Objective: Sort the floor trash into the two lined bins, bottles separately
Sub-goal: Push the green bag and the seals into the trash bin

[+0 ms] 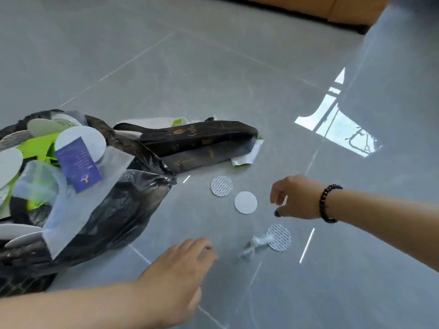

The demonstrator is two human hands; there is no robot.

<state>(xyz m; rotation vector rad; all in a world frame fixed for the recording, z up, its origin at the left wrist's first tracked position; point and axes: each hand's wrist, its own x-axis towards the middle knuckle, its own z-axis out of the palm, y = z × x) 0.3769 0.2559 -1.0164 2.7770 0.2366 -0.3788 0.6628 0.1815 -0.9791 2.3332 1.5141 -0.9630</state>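
A black-lined bin (114, 210) lies at the left, stuffed with white discs, green scraps, clear plastic and a purple card (78, 160). On the grey floor beside it lie three round white discs (221, 186) (245, 202) (279, 237), a crumpled bit of clear wrap (255, 244) and a flattened black coffee box (194, 141). My right hand (294, 198), with a dark bead bracelet, hovers just right of the middle disc, fingers loosely curled and holding nothing. My left hand (180, 264) reaches low over the floor, left of the wrap, fingers relaxed.
White and green wrappers (247, 155) stick out from under the coffee box. A bright window reflection (339, 124) shines on the tiles at the right. A brown piece of furniture (332, 8) stands at the far top edge.
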